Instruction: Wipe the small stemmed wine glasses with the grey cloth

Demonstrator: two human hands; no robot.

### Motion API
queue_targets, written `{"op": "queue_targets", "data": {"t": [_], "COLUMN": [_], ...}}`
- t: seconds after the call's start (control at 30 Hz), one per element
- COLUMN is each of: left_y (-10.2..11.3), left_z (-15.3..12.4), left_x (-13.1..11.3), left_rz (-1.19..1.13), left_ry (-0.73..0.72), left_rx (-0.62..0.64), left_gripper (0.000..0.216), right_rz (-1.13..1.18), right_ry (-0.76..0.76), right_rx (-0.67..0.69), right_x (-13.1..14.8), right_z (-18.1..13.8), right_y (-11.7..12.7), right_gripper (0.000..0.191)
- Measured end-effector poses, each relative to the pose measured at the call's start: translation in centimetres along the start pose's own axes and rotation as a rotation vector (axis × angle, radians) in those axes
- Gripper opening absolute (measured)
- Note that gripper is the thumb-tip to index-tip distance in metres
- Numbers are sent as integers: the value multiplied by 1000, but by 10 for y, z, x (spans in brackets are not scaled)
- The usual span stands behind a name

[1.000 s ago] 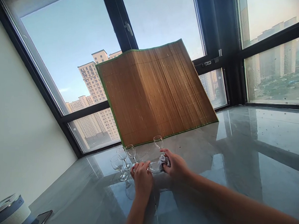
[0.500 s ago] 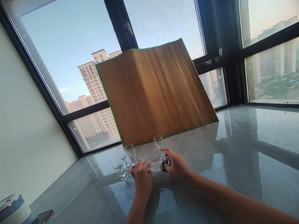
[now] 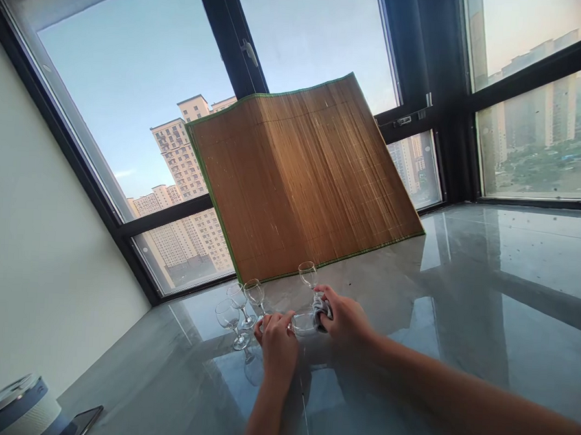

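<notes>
My left hand (image 3: 277, 337) is closed around one end of a clear wine glass (image 3: 304, 323), which lies sideways between my two hands. A grey-and-white cloth (image 3: 321, 314) is bunched in my right hand (image 3: 345, 321), pressed at the other end of that glass. Just beyond my right hand stands another wine glass (image 3: 307, 274), its lower part hidden by my fingers. To the left of my left hand, three more stand upright close together: a near glass (image 3: 227, 314), a middle glass (image 3: 237, 297) and a far glass (image 3: 254, 293).
A brown bamboo mat (image 3: 302, 179) with green edging leans against the window behind the glasses. The glossy grey tiled surface (image 3: 458, 356) reflects the windows. At the lower left are a white-and-blue lidded container (image 3: 22, 411) and a dark phone (image 3: 85, 422).
Almost nothing differs. My right hand, with the cloth, has shifted very slightly at the end of the glass; my left hand keeps its hold and the standing glasses are unmoved.
</notes>
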State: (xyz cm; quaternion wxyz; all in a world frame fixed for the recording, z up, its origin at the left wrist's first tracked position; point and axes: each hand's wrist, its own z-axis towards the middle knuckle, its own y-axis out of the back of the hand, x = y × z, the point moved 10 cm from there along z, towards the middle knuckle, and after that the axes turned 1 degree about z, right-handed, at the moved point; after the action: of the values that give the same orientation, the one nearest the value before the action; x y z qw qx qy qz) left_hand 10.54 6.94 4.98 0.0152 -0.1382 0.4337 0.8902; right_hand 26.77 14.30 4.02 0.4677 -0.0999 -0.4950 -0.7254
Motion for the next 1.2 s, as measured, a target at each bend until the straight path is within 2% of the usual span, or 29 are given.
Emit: {"op": "queue_targets", "data": {"t": [1.2], "left_y": [-3], "left_z": [0], "left_x": [2], "left_rz": [-17], "left_ry": [0], "left_rx": [-6], "left_gripper": [42], "right_rz": [1], "right_ry": [15], "right_rx": [44], "right_x": [2], "right_z": [0], "right_y": [-5], "right_gripper": [56]}}
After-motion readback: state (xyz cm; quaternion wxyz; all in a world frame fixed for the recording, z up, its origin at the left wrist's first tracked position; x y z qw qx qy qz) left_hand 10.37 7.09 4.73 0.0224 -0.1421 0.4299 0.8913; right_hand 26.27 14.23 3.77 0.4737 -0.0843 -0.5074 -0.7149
